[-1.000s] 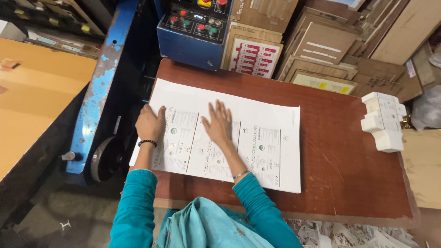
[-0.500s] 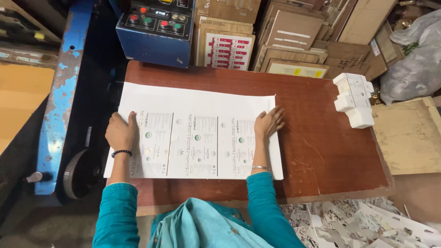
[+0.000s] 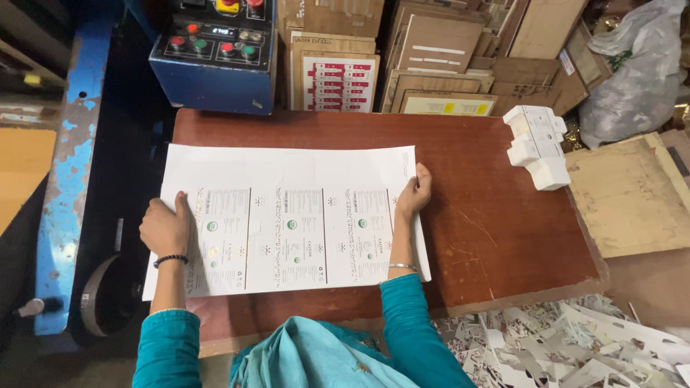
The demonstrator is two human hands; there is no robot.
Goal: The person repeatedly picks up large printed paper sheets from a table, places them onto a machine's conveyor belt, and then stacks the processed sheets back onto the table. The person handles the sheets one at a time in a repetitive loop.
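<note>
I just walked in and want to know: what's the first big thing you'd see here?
The big white printed sheet spread across the middle of the reddish-brown table catches the eye first, with the left hand gripping its left edge and the right hand its right edge. Behind the table's far left corner sits a blue control box with red and green buttons. A white folded carton piece lies at the table's far right.

Large white printed sheet (image 3: 287, 223) flat on the brown table (image 3: 503, 237)
</note>
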